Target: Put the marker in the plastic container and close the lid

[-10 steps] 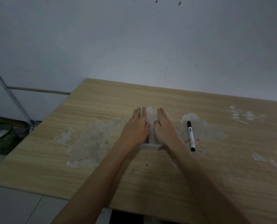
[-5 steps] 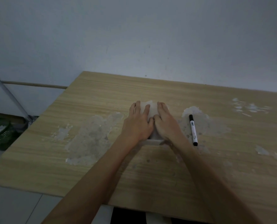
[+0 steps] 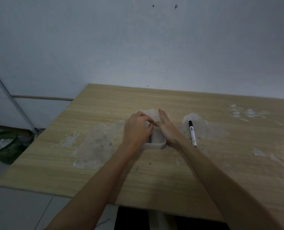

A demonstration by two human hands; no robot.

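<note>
While marker (image 3: 192,133) lies outside, hands (image 3: 136,130) clasp container (image 3: 155,143).

The table (image 3: 154,180) is matt, light wood-grain laminate with rough, whitish worn patches. The container (image 3: 156,143) is translucent, frosted plastic. The marker (image 3: 192,132) has a smooth white barrel and black cap.

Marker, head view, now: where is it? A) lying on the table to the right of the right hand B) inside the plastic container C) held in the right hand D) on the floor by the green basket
A: the marker lies flat on the table, just right of the right hand, untouched; both hands are at the plastic container.
</note>
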